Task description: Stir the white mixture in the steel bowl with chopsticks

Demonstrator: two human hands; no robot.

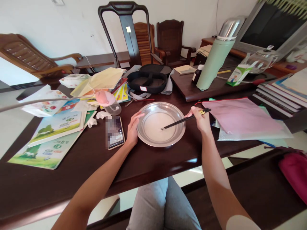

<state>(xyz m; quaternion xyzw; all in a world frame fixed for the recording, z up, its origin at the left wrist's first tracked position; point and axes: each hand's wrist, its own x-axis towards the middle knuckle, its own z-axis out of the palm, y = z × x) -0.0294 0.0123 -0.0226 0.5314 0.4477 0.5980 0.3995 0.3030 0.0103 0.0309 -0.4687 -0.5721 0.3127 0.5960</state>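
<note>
A round steel plate (178, 116) holding a thin white liquid or batter sits on the dark wooden table (148, 161) in front of me. My left hand (133, 128) rests against the plate's left rim, fingers curled along its edge. My right hand (200, 118) is closed on a pair of black chopsticks (185, 118) with gold ends. Their tips dip into the white contents near the plate's middle.
A phone (114, 132) lies just left of the plate. Picture books (56, 131) and papers cover the left side, with a pink-capped bottle (108, 101). A black case (147, 81), green flask (217, 54), pink folder (242, 116) and stacked books (283, 91) stand behind and right.
</note>
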